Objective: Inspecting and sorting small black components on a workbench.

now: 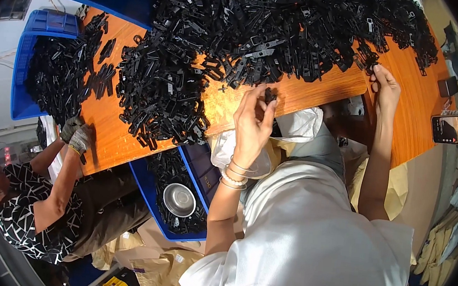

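A large heap of small black plastic parts (285,31) covers much of the wooden table (315,95). At the table's near edge my left hand (252,127), with bracelets at the wrist, pinches a small black plastic piece (270,95) between thumb and fingers. My right hand (387,92) is farther right, at the heap's near border. Its thumb and forefinger close on a black plastic piece (371,67) beside other loose ones. The exact shape of either piece is too small to make out.
A co-worker's gloved hands (76,135) are at the table's left side, by a blue bin (22,74) of black parts. Below the table edge, another blue bin (160,222) holds a metal bowl (179,200). A phone (450,129) stands at right.
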Demonstrator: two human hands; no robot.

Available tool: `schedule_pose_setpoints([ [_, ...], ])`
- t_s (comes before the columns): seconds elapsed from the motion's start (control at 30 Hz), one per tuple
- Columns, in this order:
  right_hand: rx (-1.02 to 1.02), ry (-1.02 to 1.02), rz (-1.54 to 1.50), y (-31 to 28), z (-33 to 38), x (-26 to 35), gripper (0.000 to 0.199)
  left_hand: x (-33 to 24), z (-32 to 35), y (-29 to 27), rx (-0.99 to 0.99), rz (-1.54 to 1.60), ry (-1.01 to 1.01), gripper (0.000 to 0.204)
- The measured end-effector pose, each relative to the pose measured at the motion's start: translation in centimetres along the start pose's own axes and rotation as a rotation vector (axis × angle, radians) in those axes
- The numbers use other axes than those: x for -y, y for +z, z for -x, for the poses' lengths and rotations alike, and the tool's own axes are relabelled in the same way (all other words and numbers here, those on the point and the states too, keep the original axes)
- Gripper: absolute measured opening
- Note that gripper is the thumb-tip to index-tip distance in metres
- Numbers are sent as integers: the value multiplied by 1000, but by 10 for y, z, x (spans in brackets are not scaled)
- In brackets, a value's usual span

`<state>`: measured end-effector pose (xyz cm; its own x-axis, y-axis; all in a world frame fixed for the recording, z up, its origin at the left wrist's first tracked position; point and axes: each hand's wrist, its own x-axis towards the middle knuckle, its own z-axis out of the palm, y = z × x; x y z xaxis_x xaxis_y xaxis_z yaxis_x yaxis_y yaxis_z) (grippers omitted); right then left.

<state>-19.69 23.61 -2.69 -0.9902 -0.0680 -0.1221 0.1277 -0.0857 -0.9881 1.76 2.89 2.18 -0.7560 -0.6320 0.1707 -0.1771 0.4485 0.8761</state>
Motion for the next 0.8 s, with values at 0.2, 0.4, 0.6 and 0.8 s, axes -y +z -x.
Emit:
schedule_pose_setpoints([
  [0.2,-94,5,-139,-13,-15,-4,14,-3,1,6,73,18,-21,30],
  [0.4,-195,-206,-36,12,10,15,15,9,4,14,105,330,-170,29],
  [0.6,523,-576,357,69,101,49,15,-1,5,22,233,793,-120,30],
  [0.8,668,-703,394,81,113,54,16,-5,9,18,259,630,-31,34],
])
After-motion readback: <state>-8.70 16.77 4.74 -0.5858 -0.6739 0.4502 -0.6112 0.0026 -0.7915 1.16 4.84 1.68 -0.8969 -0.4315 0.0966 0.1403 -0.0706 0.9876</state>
